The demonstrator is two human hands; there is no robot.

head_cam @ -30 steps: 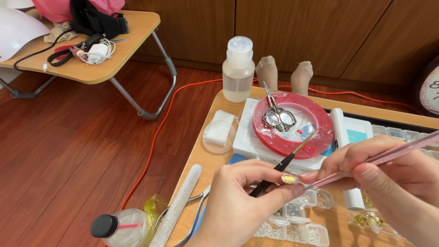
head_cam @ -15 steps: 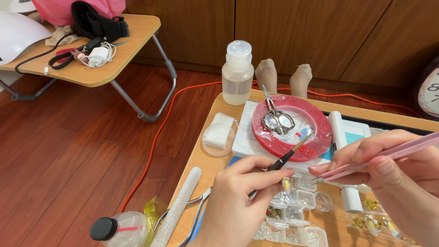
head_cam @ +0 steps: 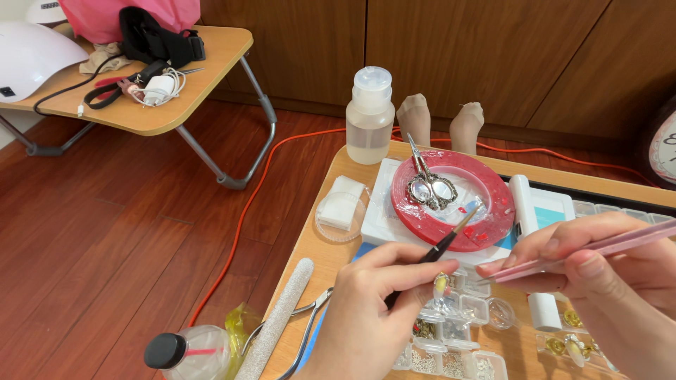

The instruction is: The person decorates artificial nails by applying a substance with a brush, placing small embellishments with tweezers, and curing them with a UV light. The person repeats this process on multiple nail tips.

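**Head view: nail work at a low wooden table**

Head view, far left: a white lamp (head_cam: 32, 56) sits on a folding table (head_cam: 151, 116), beside a pink bag (head_cam: 127, 14), a black strap and a tangle of cables. Dark red wood floor (head_cam: 105, 246) runs beneath; an orange cord (head_cam: 243, 211) crosses it toward brown wall panels (head_cam: 458, 56).

Work table (head_cam: 320, 246), left edge: capped bottle (head_cam: 190, 354), grey file (head_cam: 276, 317), nippers (head_cam: 306, 327). A dish of white pads (head_cam: 341, 207) lies further back, a pump bottle (head_cam: 370, 116) behind it. Scissors (head_cam: 426, 183) rest on a red tape roll (head_cam: 454, 200) atop a white box.

Left hand (head_cam: 370, 317) pinches a black brush (head_cam: 440, 246) between thumb and fingers, with a small nail tip (head_cam: 441, 283) at a fingertip, above clear bead boxes (head_cam: 451, 338). Right hand (head_cam: 620, 281), just beside it, pinches pink tweezers (head_cam: 584, 250) between thumb and forefinger. Two stockinged feet (head_cam: 440, 119) show beyond the table.
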